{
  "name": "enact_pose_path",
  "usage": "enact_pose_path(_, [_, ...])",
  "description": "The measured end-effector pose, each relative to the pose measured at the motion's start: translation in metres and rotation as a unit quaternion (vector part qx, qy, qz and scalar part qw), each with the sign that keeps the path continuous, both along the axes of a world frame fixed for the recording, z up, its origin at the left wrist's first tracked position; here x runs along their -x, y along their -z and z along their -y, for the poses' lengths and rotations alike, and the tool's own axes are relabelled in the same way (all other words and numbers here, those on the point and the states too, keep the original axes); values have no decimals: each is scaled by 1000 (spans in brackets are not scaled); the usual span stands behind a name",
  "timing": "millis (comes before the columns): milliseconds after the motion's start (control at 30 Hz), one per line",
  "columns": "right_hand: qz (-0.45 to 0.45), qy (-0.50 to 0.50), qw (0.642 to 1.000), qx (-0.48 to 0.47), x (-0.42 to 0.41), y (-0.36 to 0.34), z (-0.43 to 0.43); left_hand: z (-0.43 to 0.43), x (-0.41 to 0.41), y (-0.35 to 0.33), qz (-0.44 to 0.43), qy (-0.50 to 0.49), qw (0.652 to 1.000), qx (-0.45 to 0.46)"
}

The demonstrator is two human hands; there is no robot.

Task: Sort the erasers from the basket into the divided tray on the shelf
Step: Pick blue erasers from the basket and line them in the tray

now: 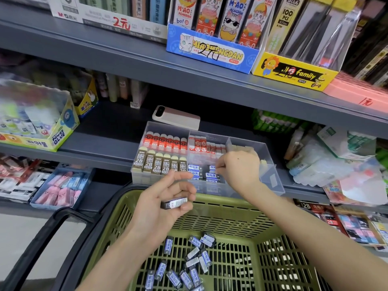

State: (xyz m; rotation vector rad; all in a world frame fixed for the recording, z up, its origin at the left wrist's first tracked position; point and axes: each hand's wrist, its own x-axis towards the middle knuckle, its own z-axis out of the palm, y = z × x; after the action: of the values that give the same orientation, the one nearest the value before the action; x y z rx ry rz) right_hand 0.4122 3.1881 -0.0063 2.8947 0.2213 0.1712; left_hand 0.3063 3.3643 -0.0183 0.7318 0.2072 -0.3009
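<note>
Cradling rectangular sleeved eraser (174, 203), left hand (156, 203).

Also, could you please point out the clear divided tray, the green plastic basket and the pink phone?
clear divided tray (144, 177): head view, front wall.
green plastic basket (231, 213): head view, far wall.
pink phone (178, 119): head view, its back.

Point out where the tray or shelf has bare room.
Bare shelf lies between the glue box and the divided tray. The tray's right compartment looks mostly bare. Left compartments are packed with red erasers and 2B erasers.
</note>
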Motion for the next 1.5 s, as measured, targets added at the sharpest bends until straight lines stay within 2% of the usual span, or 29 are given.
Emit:
enact_pose_path(300, [-81, -22, 994, 70, 4, -7, 0, 0, 0, -1, -8, -9, 1000, 1])
enact_pose_path(500, [-113, -21, 991, -62, 9, -7, 2, 0, 0, -1, -8, -8, 1000, 8])
enact_pose_path(600, [-130, -18, 987, -87, 13, -9, 8, 0, -1, -1, -18, -9, 1000, 22])
enact_pose_path(667, [-74, -19, 995, -65, 20, -16, 7, 0, -1, -3, -28, -12, 999, 43])
enact_pose_path(733, [27, -52, 992, -112, 32, -24, 1, 0, -1, -4, -35, -18, 997, 62])
enact_pose_path(800, [74, -142, 953, -256, 53, -33, -11, 0, -1, -5, -43, -26, 996, 72])
enact_pose_path(867, [66, -252, 911, -318, 76, -41, -22, 1, -2, -4, -44, -30, 996, 70])
enact_pose_path(933, [56, -313, 906, -281, 91, -38, -31, 1, -2, -3, -36, -28, 998, 50])
enact_pose_path(1000, [64, -319, 919, -224, 96, -32, -37, 1, 0, -3, -12, -13, 998, 53])
enact_pose_path(1067, [60, -320, 920, -219, 96, -28, -40, 2, 2, -4, 22, 5, 999, 40])
enact_pose_path(1133, [20, -305, 916, -262, 97, -29, -37, 4, 4, -2, 56, -3, 998, -7])
enact_pose_path(1233, [-45, -204, 904, -374, 84, -42, -17, 5, 4, 2, 124, -52, 983, -126])
enact_pose_path(1333, [-109, -94, 846, -514, 56, -55, 12, -2, 5, 0, 174, -111, 950, -234])
enact_pose_path(1433, [-193, -39, 801, -566, 35, -57, 32, -4, 5, 0, 229, -128, 885, -385])
enact_pose_path(1500, [-210, -9, 800, -562, 25, -54, 36, -2, 2, 1, 266, -130, 802, -518])
